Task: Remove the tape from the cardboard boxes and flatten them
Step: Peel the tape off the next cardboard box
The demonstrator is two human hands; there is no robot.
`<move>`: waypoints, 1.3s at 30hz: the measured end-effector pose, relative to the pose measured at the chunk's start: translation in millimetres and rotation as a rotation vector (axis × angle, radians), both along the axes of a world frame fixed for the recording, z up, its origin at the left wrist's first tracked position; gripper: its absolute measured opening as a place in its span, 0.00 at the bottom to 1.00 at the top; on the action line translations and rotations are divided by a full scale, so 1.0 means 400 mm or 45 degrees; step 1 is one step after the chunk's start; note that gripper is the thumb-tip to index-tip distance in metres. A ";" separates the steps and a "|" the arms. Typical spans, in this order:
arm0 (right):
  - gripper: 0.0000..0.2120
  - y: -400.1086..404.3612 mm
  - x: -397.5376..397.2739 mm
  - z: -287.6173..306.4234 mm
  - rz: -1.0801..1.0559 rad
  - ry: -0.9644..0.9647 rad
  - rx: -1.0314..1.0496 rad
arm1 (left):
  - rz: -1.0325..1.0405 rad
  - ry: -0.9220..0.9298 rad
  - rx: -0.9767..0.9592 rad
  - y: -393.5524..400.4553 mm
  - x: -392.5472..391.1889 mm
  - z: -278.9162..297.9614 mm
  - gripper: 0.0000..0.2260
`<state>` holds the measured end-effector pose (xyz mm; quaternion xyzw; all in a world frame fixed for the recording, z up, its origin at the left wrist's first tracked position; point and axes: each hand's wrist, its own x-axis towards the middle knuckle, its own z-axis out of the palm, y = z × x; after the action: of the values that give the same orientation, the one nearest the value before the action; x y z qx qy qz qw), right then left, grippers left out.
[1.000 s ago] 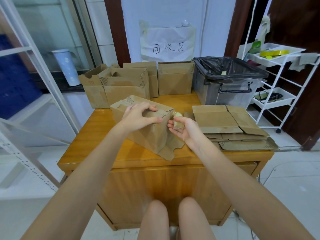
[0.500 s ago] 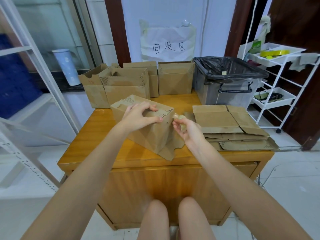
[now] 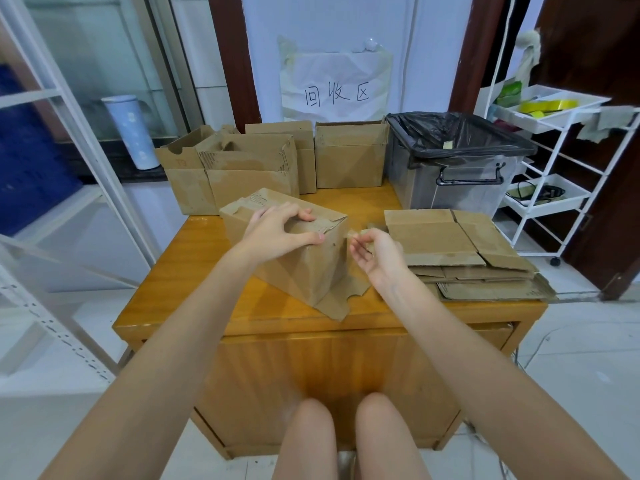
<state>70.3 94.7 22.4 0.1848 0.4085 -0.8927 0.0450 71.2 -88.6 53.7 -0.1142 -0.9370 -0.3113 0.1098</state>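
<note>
A brown cardboard box (image 3: 304,268) lies on its side in the middle of the wooden table (image 3: 194,282), one flap hanging open toward me. My left hand (image 3: 277,233) grips its top edge, thumb on the near face. Just right of the box's upper corner, my right hand (image 3: 375,252) pinches a strip of clear tape (image 3: 355,233) that still runs to the box corner. A stack of flattened boxes (image 3: 460,258) lies on the table's right side. Several upright boxes (image 3: 249,171) stand along the back.
A grey bin with a black liner (image 3: 453,161) stands at the back right of the table. A white wire cart (image 3: 554,150) is further right, a white metal shelf frame (image 3: 62,188) to the left. My knees (image 3: 346,434) are in front of the table.
My right hand has lifted from beside the box's side to its upper corner and turned palm-in, pulling the tape strip. The left hand and the box have stayed put.
</note>
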 end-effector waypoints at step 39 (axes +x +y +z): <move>0.12 0.004 -0.057 -0.036 -0.062 0.158 0.956 | 0.005 0.007 -0.014 -0.002 -0.011 -0.005 0.16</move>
<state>47.4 96.5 8.0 0.1437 0.7044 -0.6913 -0.0720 67.0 -89.5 51.8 -0.1137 -0.9386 -0.3055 0.1126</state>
